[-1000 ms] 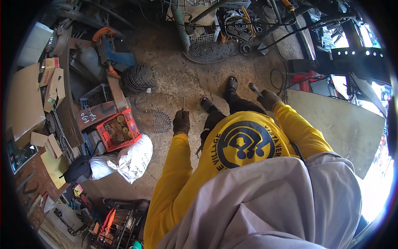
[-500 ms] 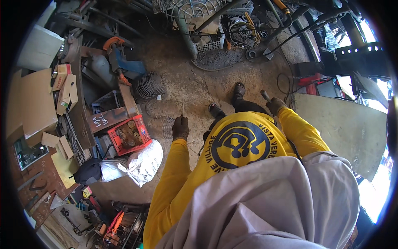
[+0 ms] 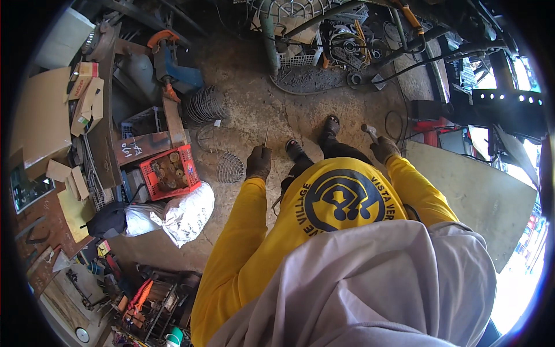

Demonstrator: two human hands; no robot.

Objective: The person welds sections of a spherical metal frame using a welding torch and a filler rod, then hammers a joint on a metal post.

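Perhaps a trip or a dropped tool, with both hands full

The left hand [image 3: 258, 162] is closed around a thin rod [image 3: 266, 134], which points up and away toward the floor's far edge. The right hand [image 3: 384, 150] is wrapped around the handle of what looks like a hammer [image 3: 370, 132], its head out ahead of the fist. How hard either grips cannot be told. Both things are held above the floor [image 3: 248, 75].

If the hammer slipped, it could land near the open-toed sandals [image 3: 331, 124], which seem to give the toes little cover. The rod's bare end could jab or snag if the arm swung toward the floor's left edge, where a loose wire coil [image 3: 206, 105] and a wire cage [image 3: 231, 168] lie. A foot could catch in that wire, or in the black cable [image 3: 407, 113] looped toward the floor's right edge. With neither hand free, a stumble would be harder to break. The right forearm is also near the left edge of the pale sheet [image 3: 480, 191]; turning carelessly could knock it.
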